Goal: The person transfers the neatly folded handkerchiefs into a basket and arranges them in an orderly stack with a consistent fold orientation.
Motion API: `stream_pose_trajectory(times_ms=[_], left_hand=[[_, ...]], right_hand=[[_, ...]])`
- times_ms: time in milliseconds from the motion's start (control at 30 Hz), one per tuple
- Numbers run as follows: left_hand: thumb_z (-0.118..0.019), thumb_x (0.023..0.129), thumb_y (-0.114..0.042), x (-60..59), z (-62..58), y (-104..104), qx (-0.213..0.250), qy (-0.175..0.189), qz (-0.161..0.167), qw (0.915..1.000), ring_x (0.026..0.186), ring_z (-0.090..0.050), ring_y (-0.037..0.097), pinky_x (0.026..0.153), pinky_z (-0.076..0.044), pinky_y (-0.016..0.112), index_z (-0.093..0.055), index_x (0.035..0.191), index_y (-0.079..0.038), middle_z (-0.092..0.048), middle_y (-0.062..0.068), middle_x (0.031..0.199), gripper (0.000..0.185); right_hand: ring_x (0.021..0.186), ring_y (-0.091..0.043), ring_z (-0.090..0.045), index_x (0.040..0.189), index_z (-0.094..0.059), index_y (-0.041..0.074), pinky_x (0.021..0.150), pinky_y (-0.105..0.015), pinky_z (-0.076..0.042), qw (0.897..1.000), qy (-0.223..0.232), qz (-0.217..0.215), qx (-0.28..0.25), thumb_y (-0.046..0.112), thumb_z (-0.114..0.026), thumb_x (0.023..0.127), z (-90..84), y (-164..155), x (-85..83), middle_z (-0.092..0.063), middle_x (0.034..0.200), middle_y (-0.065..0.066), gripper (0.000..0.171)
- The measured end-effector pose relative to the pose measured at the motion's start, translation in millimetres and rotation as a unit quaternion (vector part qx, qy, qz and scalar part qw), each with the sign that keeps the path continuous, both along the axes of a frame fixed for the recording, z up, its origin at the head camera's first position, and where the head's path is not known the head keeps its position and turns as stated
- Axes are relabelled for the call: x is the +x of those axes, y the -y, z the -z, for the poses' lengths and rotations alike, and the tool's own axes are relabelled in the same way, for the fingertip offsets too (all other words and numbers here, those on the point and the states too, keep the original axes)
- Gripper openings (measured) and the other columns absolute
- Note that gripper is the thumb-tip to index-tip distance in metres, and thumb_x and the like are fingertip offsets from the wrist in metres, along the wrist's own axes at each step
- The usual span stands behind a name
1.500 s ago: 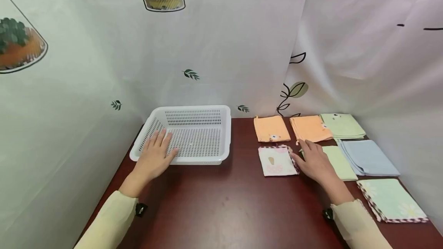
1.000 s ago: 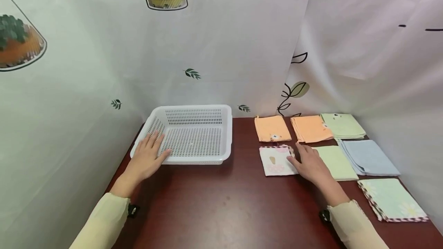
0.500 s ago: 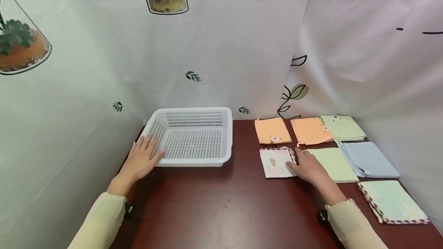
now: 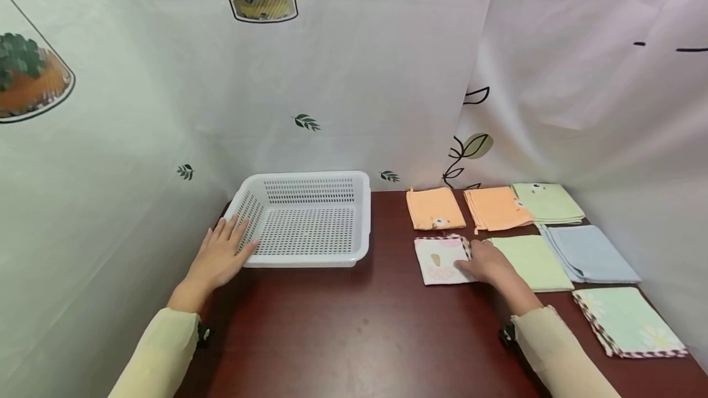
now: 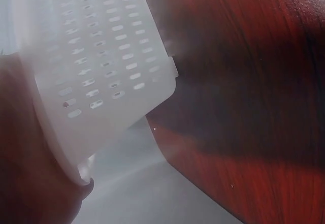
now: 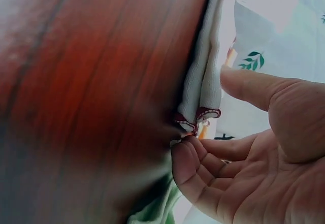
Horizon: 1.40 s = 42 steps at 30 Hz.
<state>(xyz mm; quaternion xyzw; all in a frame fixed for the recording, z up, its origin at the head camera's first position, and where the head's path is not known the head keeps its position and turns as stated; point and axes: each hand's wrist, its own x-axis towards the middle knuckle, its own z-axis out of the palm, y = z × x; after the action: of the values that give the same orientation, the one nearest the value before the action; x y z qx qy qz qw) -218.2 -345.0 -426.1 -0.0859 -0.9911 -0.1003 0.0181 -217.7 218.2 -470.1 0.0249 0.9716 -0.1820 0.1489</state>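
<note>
My left hand (image 4: 220, 252) rests with its fingers spread and straight on the front left corner of a white plastic basket (image 4: 362, 220). In the left wrist view this hand lies along the rim of the slotted basket wall (image 5: 101, 56). My right hand (image 4: 491, 264) is at the right edge of a folded white towel (image 4: 437, 263) with a pink print and checked trim. The right wrist view shows the thumb on the towel's top face and the curled fingers (image 6: 188, 163) at its trimmed edge, pinching it. The towel lies flat on the table.
Two orange towels (image 4: 434, 207) lie behind the white one. Right of my right hand are a pale green towel (image 4: 536, 263), a blue towel (image 4: 594, 253) and a mint towel (image 4: 630, 321); another green towel (image 4: 547, 202) is at the back. A printed cloth wall (image 4: 359, 78) encloses the dark red table (image 4: 354, 336).
My left hand has slid left and toward me along the basket, onto its corner. The right hand has shifted left onto the white towel's edge, and its fingers have drawn in.
</note>
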Motion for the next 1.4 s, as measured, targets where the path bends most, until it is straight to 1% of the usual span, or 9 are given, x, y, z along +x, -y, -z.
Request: stream_pose_trajectory(times_ms=[67,167,333,567,733,833,967,1133,1400], left_hand=[[-0.038,0.105,-0.056,0.2,1.4,0.1,-0.002,-0.001,-0.001,1.0,0.152,-0.006,0.051,0.118,-0.005,0.07,-0.026,0.159,-0.001,-0.014,0.028,0.165,0.078],[-0.038,0.105,-0.055,0.1,3.0,-0.1,-0.002,-0.002,-0.001,1.0,0.152,-0.004,0.05,0.118,-0.006,0.071,-0.027,0.159,-0.001,-0.015,0.028,0.165,0.077],[-0.038,0.105,-0.055,0.2,4.7,0.1,-0.003,-0.006,-0.003,1.0,0.152,-0.005,0.05,0.118,-0.007,0.071,-0.028,0.158,-0.001,-0.017,0.028,0.165,0.077],[-0.043,0.105,-0.05,0.1,4.1,-2.1,-0.002,-0.015,-0.004,0.9999,0.152,-0.007,0.051,0.118,-0.007,0.071,-0.03,0.158,-0.001,-0.019,0.027,0.165,0.073],[-0.043,0.105,-0.05,0.4,3.8,-4.0,-0.004,-0.016,-0.002,0.9999,0.152,-0.007,0.051,0.118,-0.007,0.071,-0.03,0.157,0.0,-0.02,0.027,0.164,0.073],[-0.042,0.105,-0.05,1.9,3.2,-3.7,-0.007,-0.014,-0.003,0.9999,0.152,-0.006,0.051,0.118,-0.006,0.072,-0.03,0.157,0.001,-0.021,0.028,0.164,0.074],[-0.042,0.106,-0.05,3.9,2.6,-2.5,-0.008,-0.013,-0.003,0.9999,0.151,-0.007,0.052,0.117,-0.007,0.072,-0.03,0.157,0.002,-0.022,0.029,0.163,0.073],[-0.043,0.106,-0.049,5.8,3.2,-2.1,-0.003,-0.012,-0.004,0.9999,0.151,-0.006,0.052,0.117,-0.006,0.072,-0.03,0.157,0.001,-0.021,0.029,0.163,0.073],[-0.04,0.105,-0.053,3.5,4.7,-0.5,-0.005,-0.014,-0.003,0.9999,0.151,-0.007,0.052,0.117,-0.007,0.072,-0.031,0.157,0.001,-0.022,0.029,0.163,0.075]], right_hand=[[0.098,-0.04,-0.057,0.125,-0.052,-0.021,0.087,-0.051,-0.051,1.0,0.01,0.004,0.003,0.032,-0.07,0.094,-0.2,0.8,-2.5,-0.059,0.111,-0.033,0.064],[0.08,-0.029,-0.055,0.113,-0.059,-0.017,0.07,-0.041,-0.048,1.0,0.023,0.007,0.003,0.031,-0.071,0.093,-0.7,1.3,-4.8,-0.06,0.09,-0.02,0.054],[0.068,-0.024,-0.054,0.095,-0.06,-0.009,0.06,-0.034,-0.043,0.999,0.028,0.015,-0.028,0.029,-0.073,0.092,-1.6,0.8,-7.2,-0.055,0.076,-0.012,0.04],[0.074,-0.028,-0.053,0.098,-0.06,-0.01,0.064,-0.036,-0.045,0.997,0.04,0.036,-0.055,0.029,-0.075,0.09,-5.0,-5.3,-9.9,-0.055,0.082,-0.014,0.043],[0.083,-0.03,-0.055,0.111,-0.058,-0.015,0.073,-0.042,-0.05,0.997,0.04,0.035,-0.058,0.03,-0.073,0.091,-3.5,-8.7,-9.1,-0.061,0.095,-0.021,0.051],[0.08,-0.029,-0.054,0.102,-0.057,-0.01,0.069,-0.04,-0.048,0.996,0.027,0.038,-0.078,0.027,-0.071,0.092,-1.1,-9.2,-7.6,-0.058,0.091,-0.019,0.041],[0.071,-0.024,-0.048,0.086,-0.049,0.002,0.061,-0.034,-0.039,0.992,0.001,0.043,-0.117,0.024,-0.069,0.093,0.3,-10.0,-3.8,-0.048,0.078,-0.011,0.031],[0.07,-0.022,-0.044,0.083,-0.047,0.005,0.061,-0.033,-0.035,0.985,-0.024,0.05,-0.163,0.021,-0.066,0.094,-2.6,-11.4,2.6,-0.042,0.076,-0.007,0.027],[0.068,-0.019,-0.042,0.086,-0.054,0.004,0.059,-0.031,-0.034,0.977,-0.046,0.056,-0.202,0.018,-0.064,0.097,-13.3,-9.4,12.0,-0.042,0.071,-0.003,0.02]])
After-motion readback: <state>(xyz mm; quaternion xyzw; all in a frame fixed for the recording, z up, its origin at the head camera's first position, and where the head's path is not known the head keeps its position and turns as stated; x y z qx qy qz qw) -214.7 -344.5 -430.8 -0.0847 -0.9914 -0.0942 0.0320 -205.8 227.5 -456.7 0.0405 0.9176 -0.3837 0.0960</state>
